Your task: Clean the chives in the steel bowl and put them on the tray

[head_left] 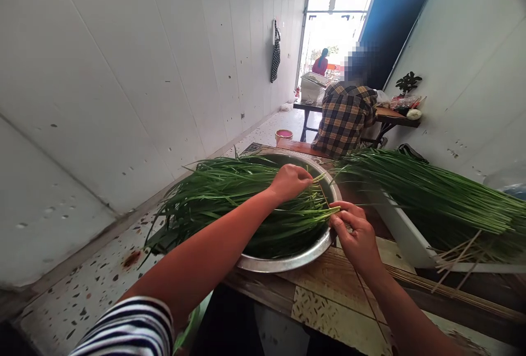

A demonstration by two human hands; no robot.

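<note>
From where I stand, the left hand (pixel 290 181) reaches across the greens, thumb and fingers pinched together on the pale end of a stem (pixel 318 178). The right hand (pixel 355 235), just beside it and a little nearer the body, pinches more pale stem ends between thumb and fingertips. A thin stick (pixel 371 308) slants past the right hand, its lower part hanging toward the worker's lap; whether it pierces the stems, I cannot tell.

Under both hands lies a heap of long green leaves (pixel 222 191), cut ends toward the right hand and tips spilling over the far side of a metal basin (pixel 283 265). The basin sits on a wooden worktop (pixel 329 268). To the right of the right hand is a white crate (pixel 400 233) with a second, thicker pile of greens (pixel 444 186) over it, loose pale sticks (pixel 458 263) at its near corner and a row of thin sticks (pixel 447 291) along the boards.

Farther out, beyond the hands, a person in a plaid shirt (pixel 343 115) leans over a second worktop (pixel 396 118). Off to the left hand's side, a checked cloth (pixel 275 57) hangs on the wall.
</note>
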